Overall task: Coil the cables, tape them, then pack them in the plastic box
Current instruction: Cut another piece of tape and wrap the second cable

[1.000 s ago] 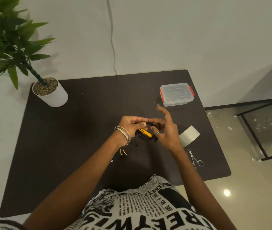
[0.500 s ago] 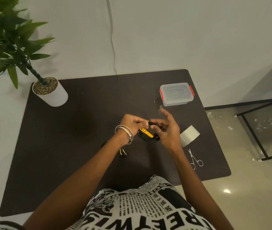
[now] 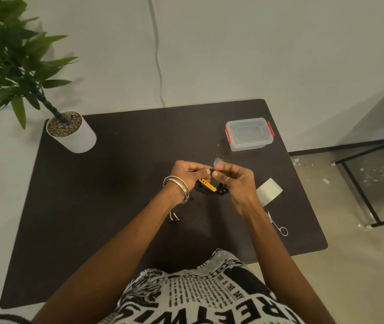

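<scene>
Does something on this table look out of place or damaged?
Nothing looks damaged. One loose black and yellow cable end lies apart from the coiled cable that both hands, left hand and right hand, hold.

the table (image 3: 116,206) is dark and matt. the box (image 3: 249,134) is clear plastic with red clips. scissors (image 3: 277,224) and bangles (image 3: 178,187) look like shiny metal. the tape roll (image 3: 269,191) seems smooth, pale.
</scene>
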